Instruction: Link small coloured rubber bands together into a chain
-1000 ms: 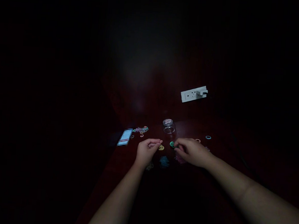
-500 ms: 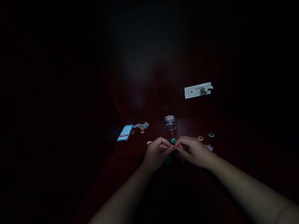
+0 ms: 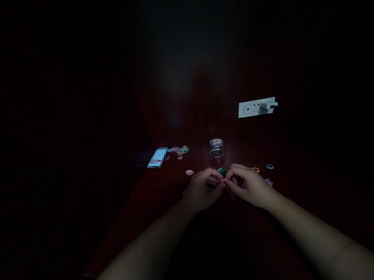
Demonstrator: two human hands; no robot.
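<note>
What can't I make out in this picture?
All head view:
Full shape of the small orange item: mostly covered by the left hand and right hand.
What the phone shows: pixelated.
Part of the purple bands: behind the right arm, itself cut off by the edge.
Far left: dark.

In front of the jar (image 3: pixel 217 152), the fingers (image 3: pixel 213 173) of the left hand (image 3: pixel 202 189) and right hand (image 3: pixel 249 185) cover most of a pinched pale orange piece (image 3: pixel 224 180), too small to make out. The right hand partly hides green bands (image 3: pixel 221 171) before the jar, plus an orange ring (image 3: pixel 256 169) and purple bands (image 3: pixel 269 182) to the jar's right. In the heap of bands (image 3: pixel 179 149) left of the jar, single pieces blur together; farther left, coarse blocks obscure the phone (image 3: pixel 157 158). Picture edges cut off both forearms (image 3: pixel 144 248).
</note>
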